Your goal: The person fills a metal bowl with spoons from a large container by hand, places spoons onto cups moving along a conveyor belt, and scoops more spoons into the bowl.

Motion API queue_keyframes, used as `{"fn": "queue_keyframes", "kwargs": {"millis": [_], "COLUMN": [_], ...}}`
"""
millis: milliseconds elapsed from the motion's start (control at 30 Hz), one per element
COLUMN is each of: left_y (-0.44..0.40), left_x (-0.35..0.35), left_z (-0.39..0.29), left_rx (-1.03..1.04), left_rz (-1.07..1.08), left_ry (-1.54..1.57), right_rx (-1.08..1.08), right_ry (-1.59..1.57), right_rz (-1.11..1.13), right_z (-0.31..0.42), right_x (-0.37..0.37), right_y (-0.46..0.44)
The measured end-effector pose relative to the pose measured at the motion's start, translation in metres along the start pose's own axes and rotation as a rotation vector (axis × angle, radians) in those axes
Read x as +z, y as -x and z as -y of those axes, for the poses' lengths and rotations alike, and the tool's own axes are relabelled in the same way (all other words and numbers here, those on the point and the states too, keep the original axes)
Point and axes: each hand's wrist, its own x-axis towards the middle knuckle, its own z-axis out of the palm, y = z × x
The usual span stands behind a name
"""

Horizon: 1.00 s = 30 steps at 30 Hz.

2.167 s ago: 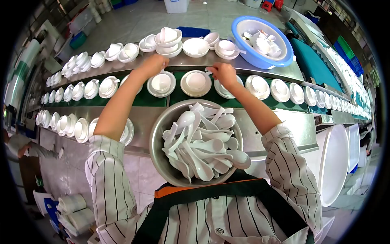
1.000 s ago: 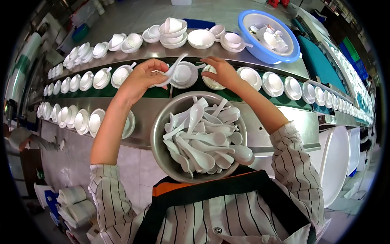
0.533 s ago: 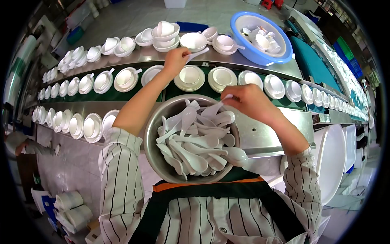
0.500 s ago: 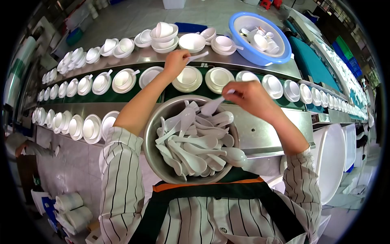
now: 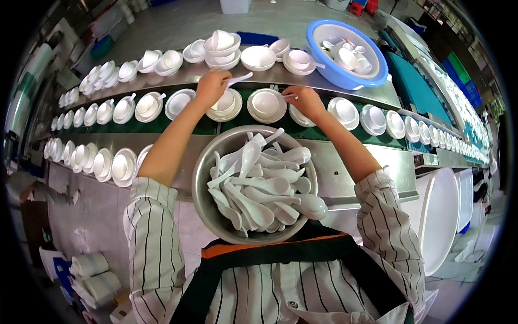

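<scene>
My left hand (image 5: 212, 87) is closed round a white spoon (image 5: 239, 79) whose handle sticks out to the right. It hovers over the far part of a bowl set (image 5: 225, 103) on the green belt (image 5: 199, 123). Farther right, my right hand (image 5: 304, 101) pinches the handle of another spoon (image 5: 290, 96), above the belt between two bowl sets. The bowl part of that spoon cannot be made out. In front of my body, a metal basin (image 5: 200, 186) holds several white spoons (image 5: 253, 208).
Bowl sets line the belt on both sides. Stacked bowls (image 5: 222, 47) stand on the far metal ledge (image 5: 189, 74), beside a blue-rimmed tub (image 5: 321, 67) of dishes. More bowl sets (image 5: 123, 166) line the near ledge at left. Another person (image 5: 40, 191) is at far left.
My right hand has moved from over the basin up and left to the belt with its spoon. My left hand has shifted left, still holding a spoon. The belt's bowl sets have shifted left.
</scene>
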Motion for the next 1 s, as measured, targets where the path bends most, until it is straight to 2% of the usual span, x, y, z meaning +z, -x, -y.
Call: {"fn": "queue_keyframes", "kwargs": {"millis": [33,133,167,267,367,500,600,700,767,800,867,900,967,1000], "left_y": [-0.003,-0.009,-0.010,-0.005,0.002,0.008,0.012,0.022,0.024,0.028,0.036,0.040,0.046,0.045], "left_x": [-0.008,-0.016,-0.015,-0.009,0.002,-0.015,-0.033,-0.040,-0.047,-0.046,-0.041,-0.045,-0.057,-0.070], "left_z": [-0.002,0.010,0.015,0.034,0.048,0.053,0.057,0.069,0.072,0.080,0.100,0.094,0.050,0.020], "left_rx": [-0.040,-0.068,-0.061,-0.042,-0.009,-0.112,-0.134,-0.226,-0.289,-0.250,-0.178,-0.121,-0.001,0.020], "left_rz": [-0.004,-0.047,-0.071,-0.078,0.002,0.222,0.381,0.411,0.468,0.441,0.385,0.245,-0.019,-0.020], "left_ry": [-0.023,-0.102,-0.126,-0.180,-0.245,-0.185,-0.340,-0.337,-0.361,-0.421,-0.544,-0.491,-0.379,-0.198], "right_rx": [-0.098,-0.168,-0.155,-0.201,-0.328,-0.184,-0.003,0.008,-0.037,-0.063,0.005,-0.046,-0.026,-0.014], "right_ry": [-0.002,-0.229,-0.398,-0.322,0.099,-0.305,-0.744,-0.563,-0.375,-0.281,-0.499,-0.412,-0.468,-0.495], "right_rz": [-0.003,0.017,0.108,0.429,0.409,0.231,0.036,-0.209,-0.244,-0.257,-0.150,-0.099,-0.106,-0.106], "right_z": [0.005,0.045,0.062,0.088,0.093,0.093,0.091,0.060,0.030,0.018,0.004,-0.002,0.003,0.005], "right_x": [0.000,-0.017,-0.027,-0.056,-0.062,-0.078,-0.093,-0.076,-0.045,-0.028,0.005,0.018,0.027,0.031], "right_y": [0.000,0.003,0.010,0.036,0.050,0.055,0.033,-0.003,-0.022,-0.028,-0.036,-0.039,-0.040,-0.040]}}
